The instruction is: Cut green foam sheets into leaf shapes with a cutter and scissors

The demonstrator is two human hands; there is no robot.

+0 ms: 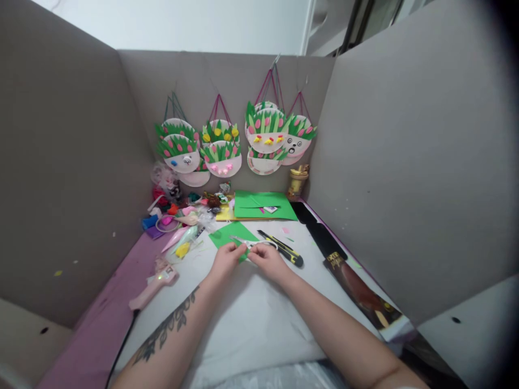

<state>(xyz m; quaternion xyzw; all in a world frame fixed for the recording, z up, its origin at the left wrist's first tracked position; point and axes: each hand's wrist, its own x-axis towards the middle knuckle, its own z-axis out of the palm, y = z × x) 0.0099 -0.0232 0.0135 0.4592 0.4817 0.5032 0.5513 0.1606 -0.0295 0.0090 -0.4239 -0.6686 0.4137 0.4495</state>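
Just beyond the left hand (226,260) and right hand (268,260), fingertips pinched together, contents unclear, silver-bladed white-handled scissors (250,243) point left, handles nearer the right.

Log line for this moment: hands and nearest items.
left hand: at scissors, grip unclear | right hand: close beside left, grip unclear | scissors: over green paper | larger utility knife: beside right hand
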